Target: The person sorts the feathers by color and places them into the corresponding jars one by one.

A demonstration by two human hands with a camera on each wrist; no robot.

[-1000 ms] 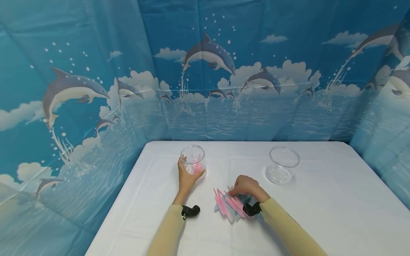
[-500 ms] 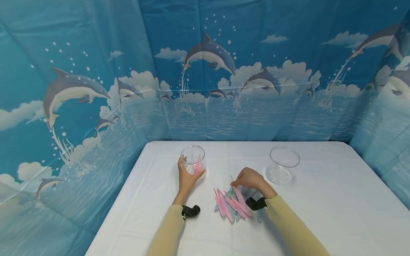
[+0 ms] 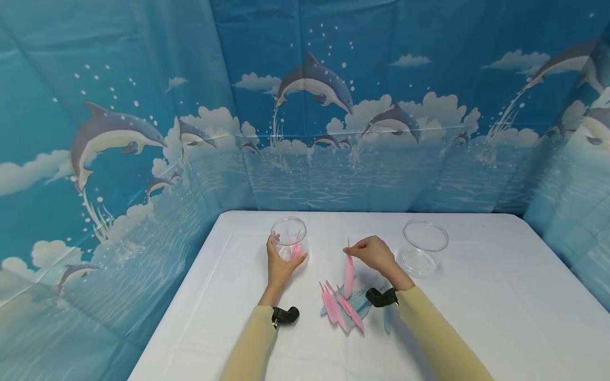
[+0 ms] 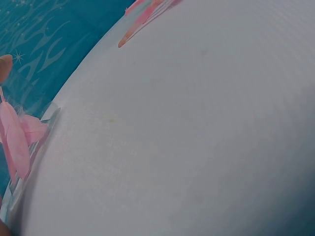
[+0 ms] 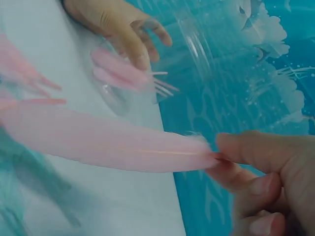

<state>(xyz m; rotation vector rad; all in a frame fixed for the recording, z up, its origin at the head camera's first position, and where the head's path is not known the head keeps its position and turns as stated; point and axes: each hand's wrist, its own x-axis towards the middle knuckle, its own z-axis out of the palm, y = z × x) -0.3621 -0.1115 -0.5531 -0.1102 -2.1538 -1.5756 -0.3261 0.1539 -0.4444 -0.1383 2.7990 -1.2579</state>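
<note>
The right hand [image 3: 376, 255] pinches 1 pink feather [image 3: 349, 278] by its quill, tip over the feather pile [image 3: 332, 308] on the bench [image 3: 476, 296]; so narrow a hold could let it slip. The left hand [image 3: 281, 267] curls round a clear jar [image 3: 289, 244], which a jerk might tip.

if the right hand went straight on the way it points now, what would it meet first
Most likely the clear, round, glass-like jar gripped by the left hand; the right hand points towards its near side. Depth is unclear, so it might pass over the top.
</note>
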